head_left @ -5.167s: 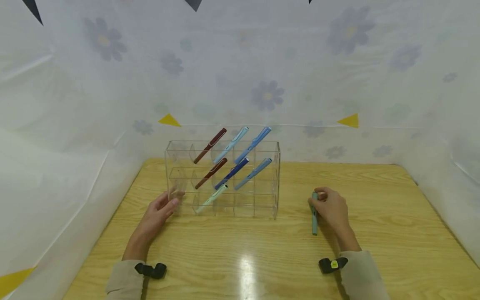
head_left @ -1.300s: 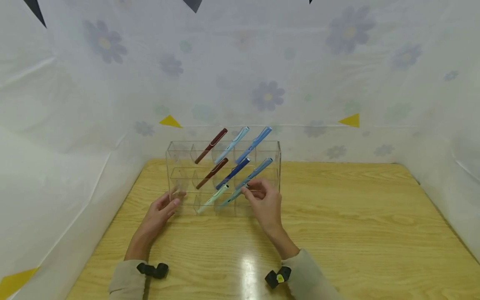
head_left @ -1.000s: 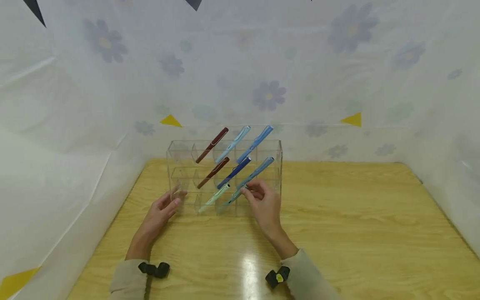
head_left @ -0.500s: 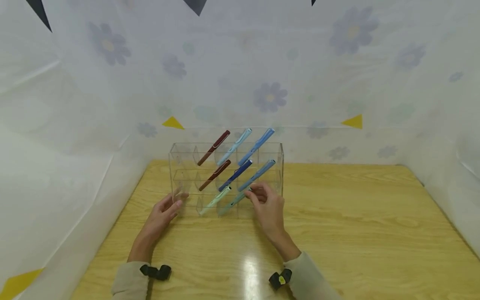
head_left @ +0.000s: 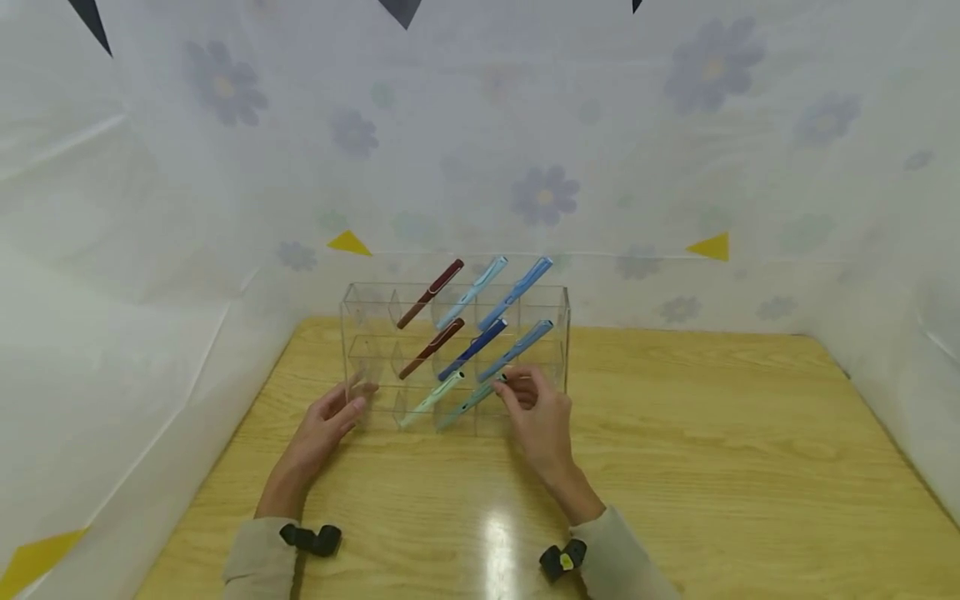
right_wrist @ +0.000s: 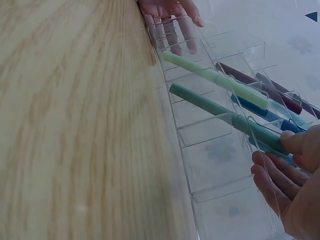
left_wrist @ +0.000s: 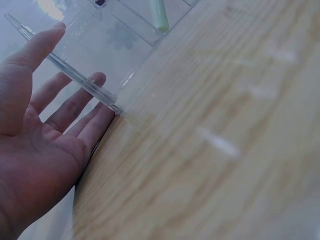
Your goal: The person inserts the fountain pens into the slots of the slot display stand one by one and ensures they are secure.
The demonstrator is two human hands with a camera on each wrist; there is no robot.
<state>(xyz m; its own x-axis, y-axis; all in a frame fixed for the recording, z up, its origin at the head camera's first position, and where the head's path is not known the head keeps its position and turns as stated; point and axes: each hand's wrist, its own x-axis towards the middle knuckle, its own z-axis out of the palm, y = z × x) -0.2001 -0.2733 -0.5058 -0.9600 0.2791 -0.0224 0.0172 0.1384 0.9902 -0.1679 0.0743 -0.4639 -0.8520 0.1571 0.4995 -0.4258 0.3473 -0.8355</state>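
My right hand (head_left: 542, 417) pinches the cap end of a teal-green pen (head_left: 472, 402), which leans in the bottom tier of a clear acrylic pen rack (head_left: 567, 333). In the right wrist view, that pen (right_wrist: 205, 104) slants beside a pale green pen (right_wrist: 215, 76), with thumb and fingers at its cap. My left hand (head_left: 318, 433) holds the rack's left side; in the left wrist view the thumb lies across the rack's edge (left_wrist: 75, 75) and fingertips are behind it. In the head view the pale green pen (head_left: 432, 400) leans just left of the teal one.
Higher tiers hold two dark red pens, the upper one (head_left: 431, 293) and lower one (head_left: 432, 348), a light blue pen (head_left: 472, 292), a dark blue pen (head_left: 472, 350) and two mid-blue pens. The wooden table (head_left: 712, 467) meets a floral curtain (head_left: 600, 167) behind.
From the table at the right, my right hand has brought the teal-green pen left into the rack's bottom tier. During the last second it has barely moved. My left hand stays at the rack's side.
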